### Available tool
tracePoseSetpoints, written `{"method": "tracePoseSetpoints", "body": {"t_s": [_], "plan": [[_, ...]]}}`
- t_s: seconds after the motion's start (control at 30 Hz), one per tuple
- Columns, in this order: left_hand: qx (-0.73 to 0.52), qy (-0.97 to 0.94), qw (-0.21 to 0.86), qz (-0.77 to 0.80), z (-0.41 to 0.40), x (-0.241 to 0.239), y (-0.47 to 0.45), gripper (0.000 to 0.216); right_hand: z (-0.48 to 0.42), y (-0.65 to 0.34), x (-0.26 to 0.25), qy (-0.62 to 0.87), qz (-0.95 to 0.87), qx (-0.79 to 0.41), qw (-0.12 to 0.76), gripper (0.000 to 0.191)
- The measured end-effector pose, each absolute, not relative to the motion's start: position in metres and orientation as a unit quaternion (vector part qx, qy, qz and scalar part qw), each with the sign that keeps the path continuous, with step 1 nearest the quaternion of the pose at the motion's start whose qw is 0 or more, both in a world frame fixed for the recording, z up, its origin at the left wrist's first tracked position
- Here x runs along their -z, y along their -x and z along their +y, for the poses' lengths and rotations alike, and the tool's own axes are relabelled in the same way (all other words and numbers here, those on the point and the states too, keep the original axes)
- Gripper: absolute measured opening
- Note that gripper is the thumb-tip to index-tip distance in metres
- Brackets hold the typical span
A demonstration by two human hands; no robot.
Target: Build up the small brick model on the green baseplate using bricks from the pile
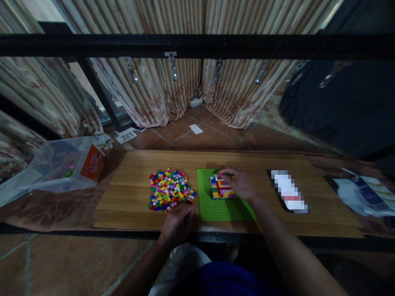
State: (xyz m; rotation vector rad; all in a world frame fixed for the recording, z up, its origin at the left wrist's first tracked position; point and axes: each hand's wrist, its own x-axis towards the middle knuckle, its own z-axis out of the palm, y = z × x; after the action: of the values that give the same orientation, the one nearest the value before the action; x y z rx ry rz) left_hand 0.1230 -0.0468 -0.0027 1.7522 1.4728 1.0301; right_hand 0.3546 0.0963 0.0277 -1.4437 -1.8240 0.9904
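green baseplate [222,207] sits flat on the wood surface [129,185], right hand [239,183] pinching down on the block build [221,187], left hand [176,224] curled, empty, beside the brick pile [169,189] for easy grabs.

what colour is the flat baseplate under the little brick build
Bright green baseplate, clearest in the head view.

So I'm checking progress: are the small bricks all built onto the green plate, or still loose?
Mostly loose: the brick pile lies heaped on the wooden board. Only a small block stands on the green plate, under the right hand.
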Motion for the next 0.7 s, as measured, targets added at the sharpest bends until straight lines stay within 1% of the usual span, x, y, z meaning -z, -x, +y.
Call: {"method": "tracePoseSetpoints", "body": {"t_s": [0.2,0.4,0.7], "plan": [[-0.374,-0.692,0.273,0.554,-0.0460,0.0035,-0.1224,0.019,0.1017,-0.3555,-0.0322,0.554,-0.682,-0.393,0.272,0.019],[-0.336,-0.743,0.204,0.542,-0.0455,0.0078,-0.1207,0.019,0.1016,-0.3572,-0.0283,0.549,-0.645,-0.454,0.276,0.022],[-0.331,-0.752,0.184,0.539,-0.0449,0.0087,-0.1212,0.018,0.1019,-0.3593,-0.0273,0.532,-0.613,-0.504,0.295,0.029]]}}
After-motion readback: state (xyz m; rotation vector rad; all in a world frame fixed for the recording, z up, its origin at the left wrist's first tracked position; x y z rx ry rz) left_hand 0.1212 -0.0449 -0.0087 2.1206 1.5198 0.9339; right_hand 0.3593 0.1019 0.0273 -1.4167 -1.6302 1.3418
